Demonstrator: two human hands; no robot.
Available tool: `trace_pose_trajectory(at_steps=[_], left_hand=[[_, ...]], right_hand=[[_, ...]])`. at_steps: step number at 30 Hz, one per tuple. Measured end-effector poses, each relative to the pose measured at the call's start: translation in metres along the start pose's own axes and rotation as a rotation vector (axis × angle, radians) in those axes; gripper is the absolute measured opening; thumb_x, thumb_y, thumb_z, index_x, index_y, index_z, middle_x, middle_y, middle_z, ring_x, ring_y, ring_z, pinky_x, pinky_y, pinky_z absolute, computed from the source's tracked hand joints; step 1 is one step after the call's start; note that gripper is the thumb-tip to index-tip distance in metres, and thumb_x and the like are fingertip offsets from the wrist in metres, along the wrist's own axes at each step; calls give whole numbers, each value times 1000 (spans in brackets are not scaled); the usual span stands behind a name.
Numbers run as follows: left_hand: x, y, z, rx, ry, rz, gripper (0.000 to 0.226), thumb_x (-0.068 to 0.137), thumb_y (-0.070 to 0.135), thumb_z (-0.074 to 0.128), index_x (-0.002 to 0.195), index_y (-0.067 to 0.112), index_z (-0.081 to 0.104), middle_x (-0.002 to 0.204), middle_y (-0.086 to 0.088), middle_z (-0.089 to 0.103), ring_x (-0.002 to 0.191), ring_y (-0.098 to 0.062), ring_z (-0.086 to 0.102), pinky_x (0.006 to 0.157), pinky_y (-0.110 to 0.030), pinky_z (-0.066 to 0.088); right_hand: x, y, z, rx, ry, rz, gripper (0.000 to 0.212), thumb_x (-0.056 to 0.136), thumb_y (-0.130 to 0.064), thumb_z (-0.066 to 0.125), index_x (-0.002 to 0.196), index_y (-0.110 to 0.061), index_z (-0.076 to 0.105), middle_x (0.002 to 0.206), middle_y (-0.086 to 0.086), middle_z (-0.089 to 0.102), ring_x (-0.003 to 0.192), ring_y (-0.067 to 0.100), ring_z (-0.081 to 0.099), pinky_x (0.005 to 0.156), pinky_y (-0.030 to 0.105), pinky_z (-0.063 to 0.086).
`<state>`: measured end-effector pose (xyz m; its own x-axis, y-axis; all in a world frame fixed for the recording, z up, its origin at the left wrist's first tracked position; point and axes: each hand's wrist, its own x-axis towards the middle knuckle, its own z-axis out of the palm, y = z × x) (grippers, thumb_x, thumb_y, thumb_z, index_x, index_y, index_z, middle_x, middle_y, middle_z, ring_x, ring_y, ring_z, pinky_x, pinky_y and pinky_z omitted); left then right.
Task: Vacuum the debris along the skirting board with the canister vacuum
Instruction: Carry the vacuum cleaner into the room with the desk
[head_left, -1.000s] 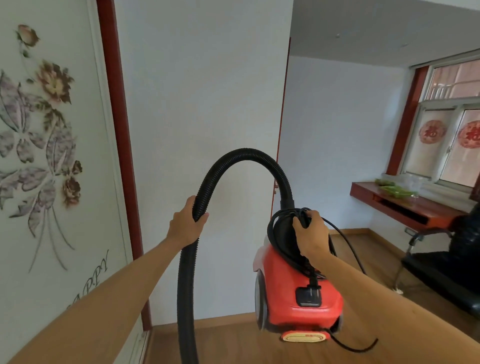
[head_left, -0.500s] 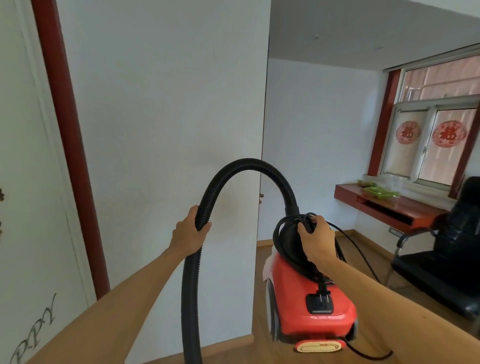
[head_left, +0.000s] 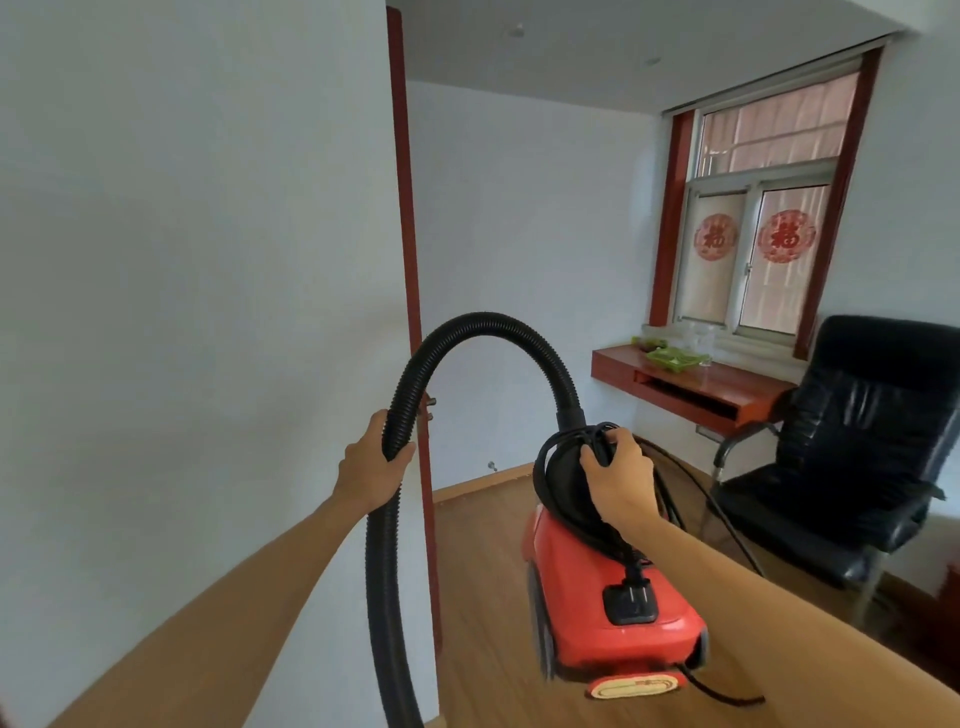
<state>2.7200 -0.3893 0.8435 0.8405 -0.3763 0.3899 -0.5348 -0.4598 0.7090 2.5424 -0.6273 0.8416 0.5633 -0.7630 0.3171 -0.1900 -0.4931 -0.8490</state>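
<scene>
A left hand (head_left: 371, 470) grips a ribbed black plastic hose (head_left: 467, 332); the right hand (head_left: 618, 475) clasps the red canister vacuum (head_left: 608, 587) by its cord-wrapped handle, carried. The dangling black power cord (head_left: 722, 693) could trip the carrier.

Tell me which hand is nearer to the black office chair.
Right. The right hand grips the vacuum handle just left of the chair; the left hand holds the hose farther away, by the wall.
</scene>
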Motion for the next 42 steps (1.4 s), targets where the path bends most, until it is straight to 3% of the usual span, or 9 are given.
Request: trace_pose_trajectory(at_steps=[4,7,11,14,18,25,30,38,42], left_hand=[[38,6,38,-25,-25,28,56,98,32,59,148,19,36,116,-11,64,86,-19,62,69,-27,53],[64,10,68,-44,-71,49,60,97,36,59,150,21,34,121,-9,63,92,-22,64,75,-32,56],[94,23,117,-58,-124,83,59,97,34,60,149,20,35,119,-11,62,87,-18,62,67,-24,53],[118,31,158,-79,-173,103,59,97,35,60,149,21,34,119,-11,63,84,-19,63,71,-31,58],[154,44,215,-129,-233,124,61,97,39,59,150,25,32,121,-8,62,96,-25,65,84,-43,59],[239,55,315,-150,-330,153,61,96,47,58,147,28,31,112,-5,64,90,-24,64,86,-45,57],[297,71,376,-183,-372,190,57,98,43,56,147,25,33,110,-4,63,91,-24,64,85,-42,56],[353,106,446,-141,-355,258,55,98,42,57,145,24,35,110,-8,65,87,-24,66,72,-36,56],[376,114,472,-116,-358,264,56,98,42,56,146,23,35,112,-8,64,89,-25,65,70,-32,53]], right_hand=[[38,25,-12,-54,26,-3,30,97,-24,56,124,-11,51,92,3,56,72,17,51,67,32,43],[63,42,-23,-62,70,31,31,96,-26,58,123,-13,51,97,7,62,77,20,55,69,35,48],[89,67,-34,-78,133,77,33,96,-27,58,126,-15,51,97,4,62,82,23,61,75,41,55],[108,88,-44,-81,182,108,31,97,-24,57,126,-14,51,94,0,59,76,14,54,69,31,47],[141,118,-57,-120,233,144,23,98,-24,55,119,-14,52,82,-10,52,69,3,48,55,18,37],[226,163,-68,-203,273,215,22,96,-31,56,116,-22,50,94,3,61,84,22,60,76,40,54],[285,186,-77,-239,329,230,24,97,-31,55,118,-21,50,90,-2,56,78,13,54,73,35,48],[351,214,-89,-224,417,271,27,97,-32,56,121,-21,51,100,3,58,89,22,56,82,39,52],[382,229,-93,-232,431,244,27,97,-29,56,122,-20,51,96,0,59,83,18,56,77,34,50]])
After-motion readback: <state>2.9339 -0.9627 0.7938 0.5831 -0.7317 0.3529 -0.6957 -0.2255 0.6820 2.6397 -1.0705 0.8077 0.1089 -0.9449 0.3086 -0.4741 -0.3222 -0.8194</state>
